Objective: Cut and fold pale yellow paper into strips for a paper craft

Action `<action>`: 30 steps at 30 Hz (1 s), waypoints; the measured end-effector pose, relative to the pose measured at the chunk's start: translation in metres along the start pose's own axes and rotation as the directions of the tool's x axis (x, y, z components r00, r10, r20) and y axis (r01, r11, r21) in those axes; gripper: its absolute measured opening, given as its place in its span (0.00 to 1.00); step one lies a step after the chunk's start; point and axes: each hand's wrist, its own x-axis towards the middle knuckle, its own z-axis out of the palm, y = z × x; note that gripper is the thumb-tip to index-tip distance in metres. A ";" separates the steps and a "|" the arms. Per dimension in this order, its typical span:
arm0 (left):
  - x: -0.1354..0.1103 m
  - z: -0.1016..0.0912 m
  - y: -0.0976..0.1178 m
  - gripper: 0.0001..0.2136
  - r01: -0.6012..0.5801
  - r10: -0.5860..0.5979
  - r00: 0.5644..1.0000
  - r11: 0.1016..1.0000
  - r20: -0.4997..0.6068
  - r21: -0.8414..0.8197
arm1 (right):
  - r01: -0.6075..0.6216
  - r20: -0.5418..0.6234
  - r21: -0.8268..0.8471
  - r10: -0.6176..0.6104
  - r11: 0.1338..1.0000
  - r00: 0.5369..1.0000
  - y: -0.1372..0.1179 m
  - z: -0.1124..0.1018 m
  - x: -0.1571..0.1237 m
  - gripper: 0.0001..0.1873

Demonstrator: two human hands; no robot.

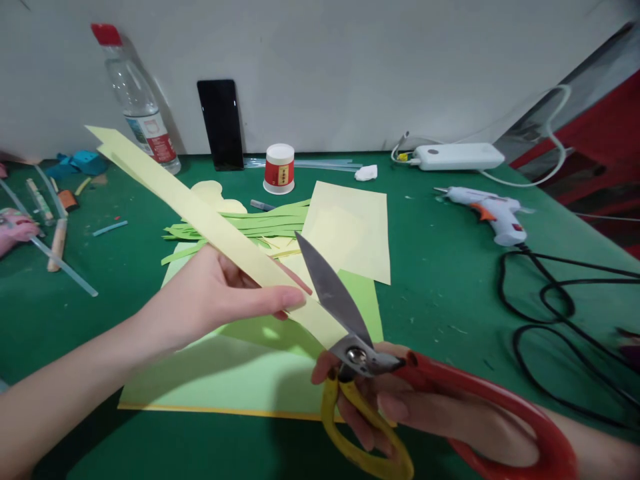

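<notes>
The fingers of the left hand [215,297] are closed on a strip [165,193]: the thumb is pressed on top, and the other fingers are curled beneath it. The strip is long, flat, pale yellow paper with straight edges. It is held clear of the table [440,280] and slopes from the upper left down to the scissors [357,355].

The fingers of the right hand [405,407] are wrapped through and clamped on the scissors' loops, one red and one yellow, both smooth and glossy. One bare steel blade is seen above the strip, tapered to a point. The lower end of the strip is seated near the pivot. The second blade is hidden, so the blade opening cannot be told.

Below the hands, a light green sheet [225,373] is laid flat on the dark green table. A pale yellow sheet [350,230] overlaps its far corner, and thin green strips [250,223] are piled just beside it. A white glue gun [490,210] with an orange trigger is laid to the right, and a black cable [540,313] is looped near it. A red-labelled jar [279,168], a black phone [221,123] and a clear bottle [140,107] are placed along the wall.
</notes>
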 end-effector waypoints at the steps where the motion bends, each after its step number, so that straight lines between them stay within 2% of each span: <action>1: 0.000 0.002 0.000 0.03 0.005 -0.005 1.000 1.000 -0.001 -0.002 | 0.008 -0.002 0.007 -0.008 1.000 1.000 0.001 0.000 0.000 0.21; 6: -0.001 0.007 -0.001 0.01 0.013 -0.013 1.000 1.000 0.017 -0.014 | 0.015 -0.017 0.007 -0.015 1.000 1.000 0.002 0.000 0.001 0.22; 12: 0.001 0.003 -0.001 0.02 -0.006 0.009 0.997 0.999 0.082 -0.041 | -0.007 -0.071 -0.044 0.004 0.999 0.997 -0.003 0.005 0.000 0.25; 17: 0.002 0.000 0.001 0.06 -0.020 0.028 0.992 0.997 0.121 -0.071 | 0.034 -0.055 -0.038 -0.036 0.999 0.998 -0.003 0.004 -0.001 0.24; 22: 0.001 0.001 0.004 0.05 -0.006 0.018 0.987 0.997 0.160 -0.073 | 0.079 -0.043 -0.081 -0.082 0.994 0.996 0.002 0.001 0.000 0.22; 27: 0.001 0.000 0.003 0.04 -0.004 0.012 0.988 0.999 0.157 -0.051 | 0.040 -0.074 -0.139 -0.051 0.990 0.996 -0.002 0.003 0.000 0.22; 30: 0.001 -0.001 0.002 0.04 -0.002 0.012 0.986 0.998 0.164 -0.063 | 0.036 -0.035 -0.170 -0.043 0.985 0.998 -0.003 0.002 -0.001 0.21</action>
